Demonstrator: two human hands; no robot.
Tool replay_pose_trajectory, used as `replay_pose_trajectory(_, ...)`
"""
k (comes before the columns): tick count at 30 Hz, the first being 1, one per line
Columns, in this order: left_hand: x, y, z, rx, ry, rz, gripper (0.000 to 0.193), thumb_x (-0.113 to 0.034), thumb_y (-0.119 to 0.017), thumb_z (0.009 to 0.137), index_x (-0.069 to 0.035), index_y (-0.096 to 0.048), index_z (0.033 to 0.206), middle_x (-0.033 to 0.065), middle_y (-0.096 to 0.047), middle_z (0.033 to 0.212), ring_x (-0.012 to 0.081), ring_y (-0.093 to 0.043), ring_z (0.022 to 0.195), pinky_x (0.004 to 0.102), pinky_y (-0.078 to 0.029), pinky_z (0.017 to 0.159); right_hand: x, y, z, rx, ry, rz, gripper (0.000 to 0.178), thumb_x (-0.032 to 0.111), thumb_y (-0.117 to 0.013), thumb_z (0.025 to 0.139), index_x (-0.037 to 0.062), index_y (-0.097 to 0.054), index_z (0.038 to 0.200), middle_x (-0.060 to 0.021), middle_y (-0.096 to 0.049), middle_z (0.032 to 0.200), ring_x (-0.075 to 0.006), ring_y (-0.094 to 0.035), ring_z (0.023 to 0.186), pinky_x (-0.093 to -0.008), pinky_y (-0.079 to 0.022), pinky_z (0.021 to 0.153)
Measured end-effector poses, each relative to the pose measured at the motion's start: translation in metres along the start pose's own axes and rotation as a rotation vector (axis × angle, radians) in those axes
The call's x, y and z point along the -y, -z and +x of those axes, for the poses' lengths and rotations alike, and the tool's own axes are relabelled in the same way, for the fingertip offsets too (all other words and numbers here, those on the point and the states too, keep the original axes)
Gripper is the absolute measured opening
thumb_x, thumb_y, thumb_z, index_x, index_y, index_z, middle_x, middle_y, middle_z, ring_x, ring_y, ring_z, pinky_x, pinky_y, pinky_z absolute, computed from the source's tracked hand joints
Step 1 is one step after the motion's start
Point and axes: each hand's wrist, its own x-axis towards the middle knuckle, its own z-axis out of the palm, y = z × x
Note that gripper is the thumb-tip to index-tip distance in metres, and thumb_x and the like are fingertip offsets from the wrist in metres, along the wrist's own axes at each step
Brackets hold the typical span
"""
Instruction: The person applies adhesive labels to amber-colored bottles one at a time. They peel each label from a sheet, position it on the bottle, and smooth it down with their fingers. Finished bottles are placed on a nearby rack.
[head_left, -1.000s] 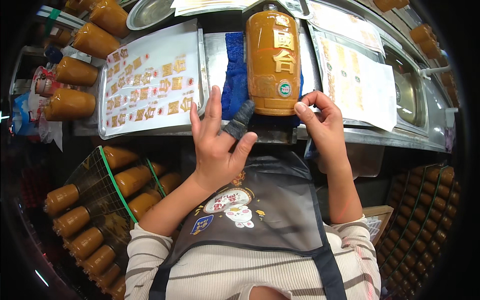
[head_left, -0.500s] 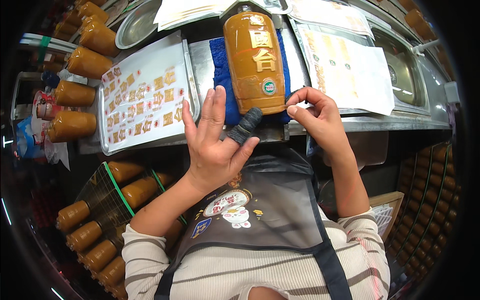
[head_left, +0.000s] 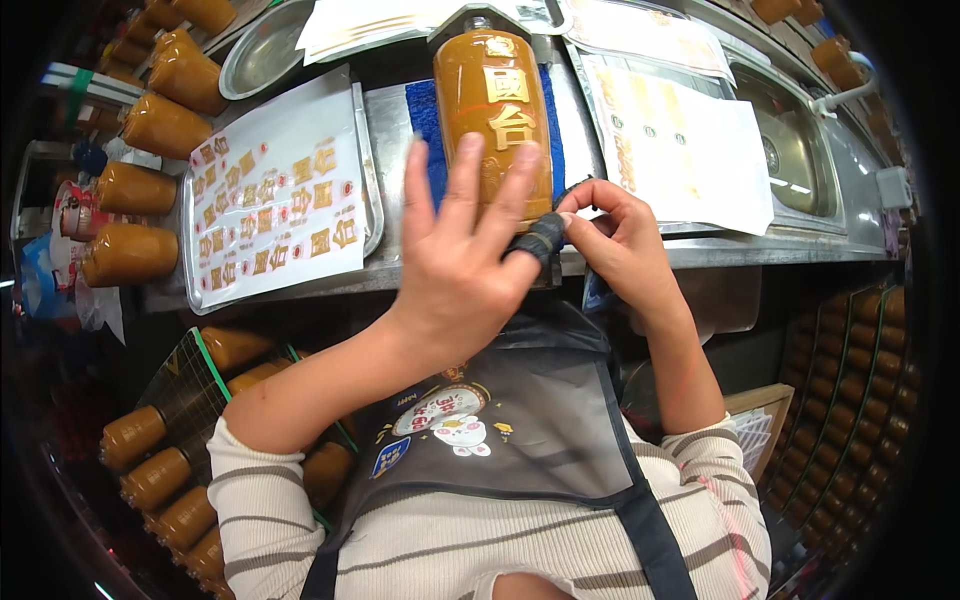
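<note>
An amber-brown bottle [head_left: 472, 105] with raised gold characters lies on a blue towel [head_left: 424, 115], its neck pointing away from me. My left hand [head_left: 465, 260] is over its lower end with fingers spread, hiding much of the base. A dark wrap [head_left: 545, 238] covers the left index finger, which reaches across the base to my right fingertips. At the base's right corner, my right hand [head_left: 625, 235] has thumb and index finger pinched together. Whatever is in that pinch is too small to make out.
To the left, a metal tray [head_left: 190, 255] holds a sheet of gold and red stickers [head_left: 275, 200]. Another sticker sheet [head_left: 715, 180] lies on the right, beside a sink [head_left: 790, 140]. Brown bottles [head_left: 135, 250] line the left side; more stand in a green-edged rack [head_left: 215, 365] below.
My left hand has moved right, from beside the bottle to over its lower end, its wrapped finger now at my right fingertips. My right hand keeps its pinch. The whole view has shifted slightly.
</note>
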Motion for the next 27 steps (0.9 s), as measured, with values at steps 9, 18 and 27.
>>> replay_pose_trajectory(9,0.023,-0.018,-0.025,-0.153,0.259,-0.316,0.072,-0.010,-0.086,0.071,-0.001,-0.059,0.137,0.0236,-0.053,0.146,0.0385,-0.051,0.137,0.0631,-0.026,0.116,0.012,0.001,-0.003,0.031,0.149,-0.191,0.008,0.010,-0.072,0.090,0.0030,-0.067,0.090,0.0063,-0.056,0.084,0.0023,-0.043,0.066,-0.0169,-0.034,0.056)
replay_pose_trajectory(18,0.016,-0.018,-0.074,-0.110,0.275,-0.303,0.036,-0.013,-0.085,0.075,0.002,-0.075,0.105,0.0274,-0.044,0.153,0.0418,-0.049,0.137,0.0665,-0.023,0.113,0.014,0.011,-0.008,0.087,-0.032,0.042,0.008,0.008,-0.069,0.090,0.0020,-0.064,0.088,0.0056,-0.060,0.080,0.0021,-0.048,0.063,-0.0159,-0.037,0.056)
replay_pose_trajectory(27,0.017,-0.006,-0.047,-0.102,0.131,-0.181,0.027,-0.013,-0.083,0.073,-0.006,-0.075,0.099,0.0266,-0.048,0.150,0.0438,-0.055,0.130,0.0693,-0.027,0.110,0.010,0.008,-0.002,0.055,-0.052,0.018,0.007,0.010,-0.067,0.089,0.0050,-0.062,0.086,0.0073,-0.055,0.077,0.0020,-0.043,0.063,-0.0165,-0.031,0.054)
